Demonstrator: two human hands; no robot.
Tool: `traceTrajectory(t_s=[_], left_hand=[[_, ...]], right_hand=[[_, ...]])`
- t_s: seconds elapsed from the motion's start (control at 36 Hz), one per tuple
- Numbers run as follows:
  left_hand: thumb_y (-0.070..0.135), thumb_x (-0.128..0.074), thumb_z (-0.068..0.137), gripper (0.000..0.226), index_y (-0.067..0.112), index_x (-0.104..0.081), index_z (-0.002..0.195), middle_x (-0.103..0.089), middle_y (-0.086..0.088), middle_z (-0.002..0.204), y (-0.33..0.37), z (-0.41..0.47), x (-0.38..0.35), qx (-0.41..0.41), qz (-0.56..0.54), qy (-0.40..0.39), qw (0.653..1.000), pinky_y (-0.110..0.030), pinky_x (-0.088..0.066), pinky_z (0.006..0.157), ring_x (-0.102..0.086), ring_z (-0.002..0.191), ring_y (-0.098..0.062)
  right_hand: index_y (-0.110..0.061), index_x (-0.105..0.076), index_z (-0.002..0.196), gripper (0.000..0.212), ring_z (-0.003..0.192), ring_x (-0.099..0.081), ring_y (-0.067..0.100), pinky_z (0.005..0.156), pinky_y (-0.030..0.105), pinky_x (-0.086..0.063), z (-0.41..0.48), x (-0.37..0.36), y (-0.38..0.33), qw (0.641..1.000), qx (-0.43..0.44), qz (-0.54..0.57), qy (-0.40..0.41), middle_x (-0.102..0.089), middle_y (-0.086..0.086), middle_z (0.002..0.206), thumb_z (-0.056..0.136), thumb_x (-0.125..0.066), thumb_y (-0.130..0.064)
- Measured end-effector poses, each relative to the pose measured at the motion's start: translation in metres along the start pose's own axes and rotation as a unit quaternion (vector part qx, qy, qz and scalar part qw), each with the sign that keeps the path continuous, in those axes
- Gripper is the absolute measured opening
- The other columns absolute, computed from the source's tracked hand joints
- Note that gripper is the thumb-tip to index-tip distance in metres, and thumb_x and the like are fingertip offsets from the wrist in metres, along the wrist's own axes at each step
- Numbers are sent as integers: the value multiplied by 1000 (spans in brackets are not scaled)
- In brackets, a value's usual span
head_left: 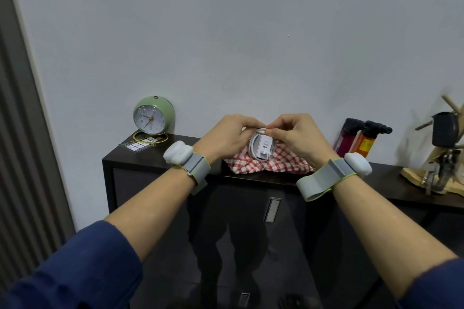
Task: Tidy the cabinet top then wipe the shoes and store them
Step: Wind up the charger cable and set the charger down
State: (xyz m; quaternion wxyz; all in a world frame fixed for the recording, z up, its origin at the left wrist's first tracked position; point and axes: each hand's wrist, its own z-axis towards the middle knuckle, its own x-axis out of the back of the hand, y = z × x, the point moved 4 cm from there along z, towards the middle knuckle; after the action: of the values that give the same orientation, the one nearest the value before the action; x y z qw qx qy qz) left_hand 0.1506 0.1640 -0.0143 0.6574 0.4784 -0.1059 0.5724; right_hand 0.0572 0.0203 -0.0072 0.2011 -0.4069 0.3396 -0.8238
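A white charger (pixel 263 147) with its white cable coiled round it hangs just above a red-and-white checked cloth (pixel 281 164) on the dark cabinet top (pixel 155 155). My left hand (pixel 226 137) holds the charger's left side with curled fingers. My right hand (pixel 298 135) pinches the cable at the charger's top. Both hands meet over the middle of the cabinet. No shoes are in view.
A green alarm clock (pixel 153 116) stands on a gold ring base at the back left, with a dark card (pixel 139 145) under it. Two lighters (pixel 356 142) stand at the back right. A wooden stand with keys (pixel 442 155) is at the far right. The cabinet door (pixel 272 209) below is glossy.
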Motion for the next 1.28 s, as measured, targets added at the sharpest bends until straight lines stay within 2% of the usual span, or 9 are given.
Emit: traceTrajectory(t_s=[0.08, 0.22, 0.39, 0.5, 0.61, 0.78, 0.94, 1.14, 1.28], left_hand=[[19, -54, 100, 26, 21, -73, 118, -73, 6, 115, -3, 0, 1, 5, -24, -1, 1000, -4, -41, 85, -58, 90, 5], [19, -63, 96, 20, 20, -77, 111, -75, 10, 105, -18, 2, 3, 54, -133, -28, 989, -31, -55, 95, -68, 97, -1], [14, -64, 95, 19, 12, -77, 109, -76, 6, 98, -18, 0, 3, 64, -171, -5, 983, -20, -56, 82, -70, 88, 1], [17, -62, 96, 18, 17, -78, 104, -76, 7, 96, -16, 1, 4, 53, -97, 16, 994, -24, -56, 87, -69, 87, 0], [16, -59, 96, 20, 20, -77, 104, -75, 6, 99, -10, 1, 4, 41, -45, 25, 998, -24, -53, 88, -68, 87, -3], [15, -56, 96, 22, 20, -74, 107, -74, 2, 103, -4, 0, -1, 23, 17, 20, 999, -27, -50, 89, -65, 90, -10], [14, -50, 91, 26, 18, -71, 106, -74, -4, 97, 6, -1, -2, -7, 92, 10, 996, -39, -52, 84, -66, 92, -22], [20, -45, 96, 25, 15, -67, 107, -72, -6, 94, -1, -6, -9, -38, 92, 37, 994, -43, -50, 79, -65, 89, -26], [12, -49, 96, 21, 12, -69, 103, -73, -6, 97, 0, -1, -8, -30, 61, 46, 997, -39, -49, 84, -64, 94, -23]], right_hand=[[-18, -79, 83, 4, 80, -71, 11, 79, 31, -57, -3, 1, 0, 1000, 8, -18, 15, -76, -4, 77, 81, -79, -22], [-18, -76, 79, 3, 73, -68, 12, 72, 32, -56, -9, -3, 1, 997, 27, -24, 70, -73, -5, 74, 80, -78, -20], [-19, -73, 78, 5, 65, -70, 20, 60, 42, -61, -14, -7, -2, 995, 18, -24, 91, -71, -4, 72, 82, -76, -19], [-21, -75, 80, 10, 67, -67, 8, 70, 30, -56, -21, -8, -13, 991, 14, -78, 109, -72, -10, 74, 86, -68, -23], [-19, -69, 84, 31, 74, -61, 6, 62, 20, -44, -27, -11, -27, 978, 21, -162, 126, -66, -9, 77, 77, -75, -49], [-15, -60, 73, 29, 75, -59, 20, 62, 30, -41, -27, -16, -23, 970, -6, -206, 129, -62, -2, 72, 72, -76, -39], [-10, -64, 80, 26, 83, -60, 27, 65, 32, -43, -28, -18, -30, 964, -14, -236, 118, -65, 4, 78, 75, -74, -33], [-8, -64, 80, 32, 80, -59, 27, 63, 31, -41, -29, -16, -31, 968, -27, -227, 107, -65, 7, 76, 76, -76, -38], [-6, -65, 79, 26, 79, -60, 29, 68, 40, -52, -32, -18, -33, 965, -22, -234, 114, -65, 9, 74, 79, -68, -32]])
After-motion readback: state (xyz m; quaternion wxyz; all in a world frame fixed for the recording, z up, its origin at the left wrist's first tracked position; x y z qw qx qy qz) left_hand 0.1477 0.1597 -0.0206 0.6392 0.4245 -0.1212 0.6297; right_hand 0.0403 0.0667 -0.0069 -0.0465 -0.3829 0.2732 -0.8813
